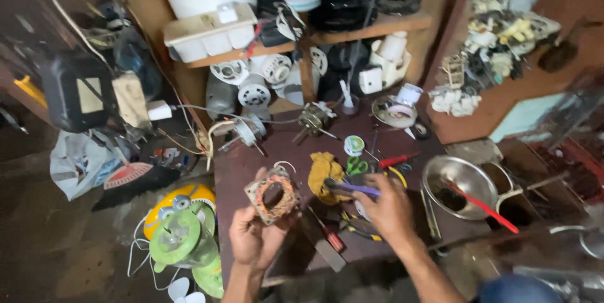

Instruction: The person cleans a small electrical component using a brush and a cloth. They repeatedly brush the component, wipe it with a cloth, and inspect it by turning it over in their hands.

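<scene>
Wound motor stator (274, 196) upright in left hand (253, 240), above its palm.

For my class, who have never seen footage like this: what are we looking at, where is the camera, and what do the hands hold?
There is one picture, taken by a camera worn on a person's head, looking down at a cluttered dark worktable. No machine works here, only two bare hands. The left hand holds up a square motor stator with copper windings. The right hand grips a purple-handled tool. On the table lie a yellow rag, green scissors, a red-handled screwdriver and a metal bowl.
</scene>
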